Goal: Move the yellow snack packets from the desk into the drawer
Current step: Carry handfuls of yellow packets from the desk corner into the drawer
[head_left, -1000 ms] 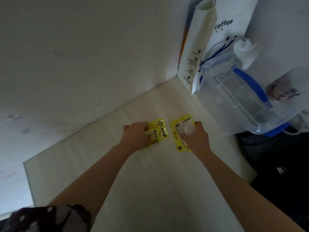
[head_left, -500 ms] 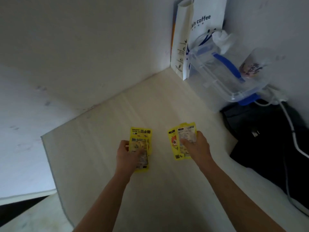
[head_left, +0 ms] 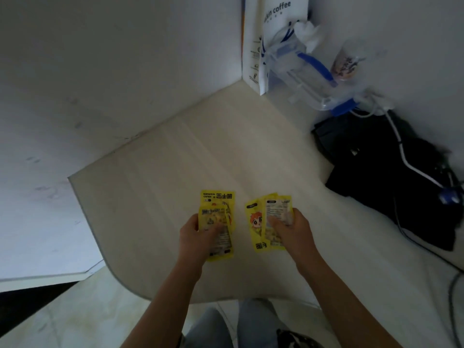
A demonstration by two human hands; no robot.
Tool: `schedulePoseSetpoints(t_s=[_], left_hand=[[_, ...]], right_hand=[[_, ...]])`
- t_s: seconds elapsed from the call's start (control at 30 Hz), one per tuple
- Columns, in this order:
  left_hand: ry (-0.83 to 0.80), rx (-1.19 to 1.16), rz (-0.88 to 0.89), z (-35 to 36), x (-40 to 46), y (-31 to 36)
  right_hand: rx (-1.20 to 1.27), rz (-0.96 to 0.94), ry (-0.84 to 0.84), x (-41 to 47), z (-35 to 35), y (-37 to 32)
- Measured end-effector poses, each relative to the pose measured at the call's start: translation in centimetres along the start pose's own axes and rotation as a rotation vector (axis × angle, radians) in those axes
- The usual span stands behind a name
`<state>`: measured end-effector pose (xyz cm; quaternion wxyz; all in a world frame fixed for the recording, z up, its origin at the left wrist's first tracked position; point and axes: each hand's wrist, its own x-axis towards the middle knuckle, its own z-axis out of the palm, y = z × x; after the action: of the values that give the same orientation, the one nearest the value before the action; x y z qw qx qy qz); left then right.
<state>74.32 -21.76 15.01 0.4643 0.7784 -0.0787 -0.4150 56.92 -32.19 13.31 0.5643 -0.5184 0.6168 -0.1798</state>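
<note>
Head view: both hands loaded
left hand [head_left: 194,238]: fingers gripping yellow packets [head_left: 218,222]
right hand [head_left: 295,231]: pinching more packets [head_left: 270,223] above worktop [head_left: 200,151]
left to do: drawer, not visible

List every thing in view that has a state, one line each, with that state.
left hand: grips two overlapping yellow packets.
left packets: held above the desk.
right hand: grips two overlapping yellow packets.
right packets: held, fanned.
desk: no packets lie on it.
clear container: tilted against the paper bag.
paper bag: upright in the corner.
white cable: draped over the black bag.
</note>
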Motion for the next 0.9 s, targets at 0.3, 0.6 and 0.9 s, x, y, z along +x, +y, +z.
schedulePoseSetpoints(t_s=[0.3,0.6,0.9], left_hand=[[-0.166,0.068,0.063,-3.6,-4.0,-5.3],[-0.273,0.114,0.072,-7.7,-9.9,-9.9],[-0.455,0.215,0.152,-5.1,-16.1,-13.1]], right_hand=[[0.037,0.034,0.209,-8.5,1.2,6.1],[0.168,0.096,0.338,-19.6,2.0,11.2],[0.231,0.118,0.501,-27.5,-2.0,16.2]])
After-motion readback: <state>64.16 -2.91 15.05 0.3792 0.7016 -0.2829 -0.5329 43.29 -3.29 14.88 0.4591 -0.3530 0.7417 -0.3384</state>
